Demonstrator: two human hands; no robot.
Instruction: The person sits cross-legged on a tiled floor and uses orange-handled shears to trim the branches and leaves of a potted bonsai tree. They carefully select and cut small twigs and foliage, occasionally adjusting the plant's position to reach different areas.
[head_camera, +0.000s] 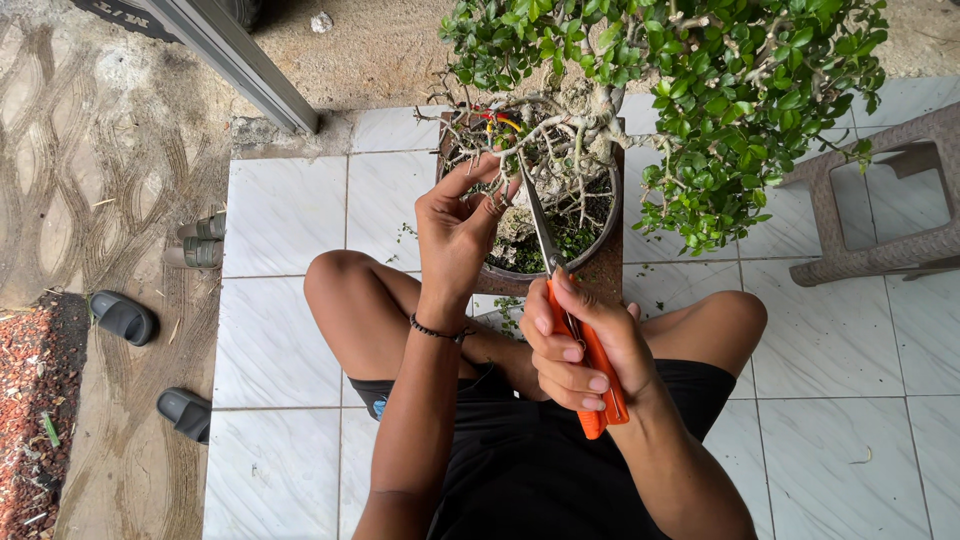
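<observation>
Right hand (578, 352): I see fingers wrapped on orange shears (572, 330), blades up.
Pot (600, 235): holds bonsai tree (660, 90), soil.
Left hand (455, 225): raised, fingers pinching a branch (508, 160).

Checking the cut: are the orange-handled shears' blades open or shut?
Shut, it seems: the orange-handled shears show one narrow blade line, with the right hand squeezing the handles. Their tip is hidden among the bonsai branches.

Looked like a home's front porch/yard: white tiled floor (285, 215) met bare patterned ground (90, 150), w/ slippers (122, 318) and sandals (200, 240) left at edge, plastic stool (880, 200), potted bonsai (640, 80) by seated person.
</observation>
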